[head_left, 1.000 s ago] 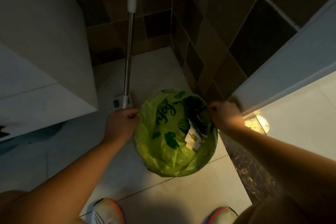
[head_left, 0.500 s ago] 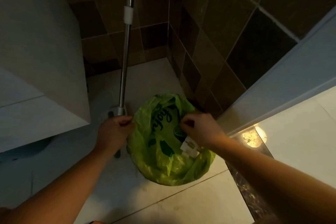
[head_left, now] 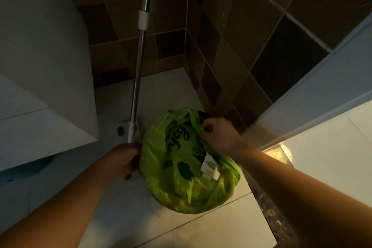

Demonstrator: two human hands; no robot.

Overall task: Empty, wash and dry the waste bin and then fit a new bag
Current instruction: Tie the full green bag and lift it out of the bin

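On tiled floor | both hands pinch crinkly green bag

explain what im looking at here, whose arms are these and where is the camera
The camera sits on a person's head and looks down, so the two bare arms are the person's own. On the pale tiled floor, in a corner of dark tiled walls, stands a waste bin lined with a crinkled green plastic bag. The left hand grips the bag's edge on one side; the right hand pinches its far edge. A white paper scrap lies inside. A metal mop handle stands behind, beside a white cabinet.
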